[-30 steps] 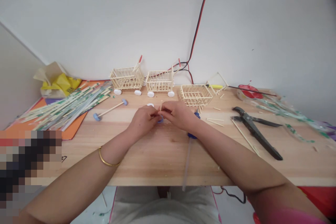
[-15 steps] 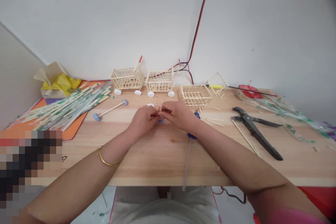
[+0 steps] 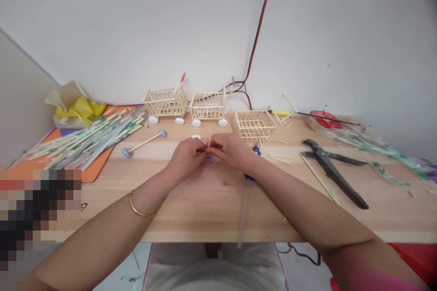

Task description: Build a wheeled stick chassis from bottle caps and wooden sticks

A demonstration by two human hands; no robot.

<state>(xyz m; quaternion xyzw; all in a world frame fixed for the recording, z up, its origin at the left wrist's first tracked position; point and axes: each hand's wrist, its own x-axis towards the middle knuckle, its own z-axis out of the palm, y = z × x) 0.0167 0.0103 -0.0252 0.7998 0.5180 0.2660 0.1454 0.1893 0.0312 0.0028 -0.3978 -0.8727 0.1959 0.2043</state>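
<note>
My left hand (image 3: 186, 157) and my right hand (image 3: 231, 151) meet fingertip to fingertip above the middle of the table. A short wooden stick (image 3: 210, 138) stands upright in the pinch of my right fingers. Under my left fingertips shows part of a small blue wheel (image 3: 209, 158), mostly covered; the left fingers are closed on it. Just behind the hands lies a white wheel (image 3: 195, 136), partly hidden. A blue glue gun (image 3: 250, 177) lies beneath my right wrist, its clear glue stick (image 3: 243, 218) pointing toward the table's front edge.
Two stick-built carts (image 3: 165, 102) with white wheels and a wheelless basket frame (image 3: 255, 123) stand along the wall. At left are an axle with blue wheels (image 3: 145, 143) and a pile of wrapped sticks (image 3: 99, 138). Black cutters (image 3: 332, 170) and a red-topped bowl (image 3: 325, 119) occupy the right.
Both hands stay almost in place, with only a slight shift of the fingers around the stick. Nothing else has visibly moved.
</note>
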